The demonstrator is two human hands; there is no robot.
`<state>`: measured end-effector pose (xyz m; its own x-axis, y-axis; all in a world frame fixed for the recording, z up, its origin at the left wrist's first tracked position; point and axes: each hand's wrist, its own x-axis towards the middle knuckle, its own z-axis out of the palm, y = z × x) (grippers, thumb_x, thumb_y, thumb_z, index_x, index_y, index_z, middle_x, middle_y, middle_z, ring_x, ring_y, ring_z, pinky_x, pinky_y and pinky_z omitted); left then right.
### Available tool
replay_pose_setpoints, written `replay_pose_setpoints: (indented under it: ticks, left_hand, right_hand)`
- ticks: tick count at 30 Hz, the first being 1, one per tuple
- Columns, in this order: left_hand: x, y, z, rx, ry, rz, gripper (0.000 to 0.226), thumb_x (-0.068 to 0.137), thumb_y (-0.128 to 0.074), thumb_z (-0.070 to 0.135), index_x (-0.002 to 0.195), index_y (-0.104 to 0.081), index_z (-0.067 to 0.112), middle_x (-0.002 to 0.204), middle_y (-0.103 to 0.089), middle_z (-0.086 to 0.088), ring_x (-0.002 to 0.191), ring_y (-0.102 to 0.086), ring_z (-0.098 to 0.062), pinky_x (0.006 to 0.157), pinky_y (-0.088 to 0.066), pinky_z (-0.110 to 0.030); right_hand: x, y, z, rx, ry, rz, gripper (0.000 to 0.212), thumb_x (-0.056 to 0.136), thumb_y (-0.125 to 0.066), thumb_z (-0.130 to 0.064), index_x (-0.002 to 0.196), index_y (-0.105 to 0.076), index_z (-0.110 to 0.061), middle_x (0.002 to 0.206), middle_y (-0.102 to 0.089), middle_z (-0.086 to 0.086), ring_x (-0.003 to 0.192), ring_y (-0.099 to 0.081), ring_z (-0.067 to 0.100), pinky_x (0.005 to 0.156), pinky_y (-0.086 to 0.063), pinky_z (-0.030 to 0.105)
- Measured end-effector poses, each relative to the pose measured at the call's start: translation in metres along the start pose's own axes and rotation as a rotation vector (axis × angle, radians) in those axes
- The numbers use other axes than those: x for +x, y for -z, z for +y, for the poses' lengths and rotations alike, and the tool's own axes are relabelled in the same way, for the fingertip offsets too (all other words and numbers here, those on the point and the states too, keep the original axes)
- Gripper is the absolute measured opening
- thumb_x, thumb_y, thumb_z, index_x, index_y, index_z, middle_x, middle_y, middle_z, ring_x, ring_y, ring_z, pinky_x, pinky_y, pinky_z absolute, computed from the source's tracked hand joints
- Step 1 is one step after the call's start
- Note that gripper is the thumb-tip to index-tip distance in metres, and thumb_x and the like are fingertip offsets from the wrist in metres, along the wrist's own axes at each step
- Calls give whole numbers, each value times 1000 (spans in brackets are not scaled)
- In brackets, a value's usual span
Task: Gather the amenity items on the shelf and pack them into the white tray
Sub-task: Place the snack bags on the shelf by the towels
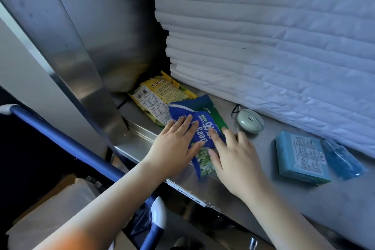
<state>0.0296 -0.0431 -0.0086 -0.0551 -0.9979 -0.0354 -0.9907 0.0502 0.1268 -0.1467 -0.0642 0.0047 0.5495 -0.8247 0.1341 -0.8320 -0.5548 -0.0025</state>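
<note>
Blue-and-green packet point(205, 126) lies on the steel shelf point(345, 199) at its front edge, overhanging a little. Its white print reads something like "Deep" plus Chinese characters (upside down to me, partly covered). My left hand point(174, 146) rests flat on its left side, fingers straight. My right hand point(237, 158) touches its right side, fingers spread wide, gripping nothing. Just behind, a yellow packet point(160, 95) shows a barcode and nutrition table, text too small to read. Teal box point(302, 156) to the right: barcode, unreadable fine print.
</note>
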Motion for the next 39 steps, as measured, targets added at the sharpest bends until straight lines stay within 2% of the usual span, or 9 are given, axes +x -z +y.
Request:
replay_pose_setpoints:
  ticks: [5, 8, 10, 15, 22, 26, 29, 33, 39]
  left_hand:
    - [8, 4, -7, 37, -116, -112, 76, 86, -6, 66, 148, 9, 26, 157, 11, 4, 142, 15, -12, 116, 10, -36]
    - [15, 13, -13, 70, -143, -160, 71, 92, -15, 62, 148, 9, 28, 157, 11, 5, 141, 19, -14, 112, 14, -35]
    - [12, 16, -8, 133, -123, -123, 68, 94, -17, 58, 149, 5, 25, 158, 7, 2, 142, 16, -16, 113, 12, -37]
    - [-20, 7, 24, 68, -60, 20, 61, 99, -18, 48, 150, -8, 17, 158, -6, -3, 145, 0, -18, 115, 4, -34]
    - [-38, 3, 29, 104, 7, 14, 70, 94, -11, 57, 150, -2, 15, 158, 1, -2, 144, 8, -18, 113, 12, -32]
    - [-34, 3, 26, 85, 46, -35, 88, 81, -2, 71, 149, 3, 16, 157, 7, -1, 143, 13, -16, 112, 14, -34]
    - [-26, 1, 24, 86, 60, -57, 94, 80, -9, 77, 149, 5, 15, 157, 10, -1, 142, 17, -16, 111, 16, -35]
    - [-16, 4, 17, 83, 24, -111, 95, 79, -15, 78, 148, 10, 16, 156, 13, 0, 140, 21, -15, 111, 18, -36]
    - [-2, 12, 5, 162, -14, -51, 78, 90, -18, 65, 149, 7, 20, 157, 13, 4, 139, 25, -16, 111, 16, -38]
  right_hand:
    - [3, 7, 10, 103, 26, 29, 35, 89, -58, -28, 121, -63, -14, 97, -58, 4, 87, -56, 23, 65, -46, 32]
    - [25, 7, 26, 279, 114, -4, 38, 94, -49, -18, 132, -53, -17, 133, -47, -1, 120, -47, 14, 90, -44, 27]
    - [36, 2, 31, 335, 185, -110, 50, 96, -43, -14, 145, -35, -21, 156, -21, -8, 138, -25, 6, 106, -34, 24]
    - [39, -6, 27, 316, 163, -242, 58, 99, -37, -14, 151, -15, -24, 159, -3, -10, 144, -2, 3, 113, -25, 26]
    - [29, 10, -6, 2, 31, -304, 60, 99, -35, -22, 150, -6, -12, 158, -7, 12, 144, -19, 24, 108, -29, 31]
    - [30, 17, -3, -28, 38, -142, 44, 97, -39, -28, 139, -37, -17, 145, -42, 7, 117, -54, 21, 81, -46, 29]
    - [36, 12, 20, 164, 77, -63, 38, 96, -44, -32, 133, -50, -26, 141, -47, -5, 125, -44, 15, 95, -42, 30]
    - [31, -9, 33, 341, 167, -130, 49, 98, -41, -27, 146, -31, -31, 156, -21, -9, 143, -19, 9, 111, -21, 23]
    - [14, -18, 38, 198, 56, -10, 48, 95, -48, -33, 142, -41, -25, 145, -45, 2, 116, -47, 25, 93, -44, 36]
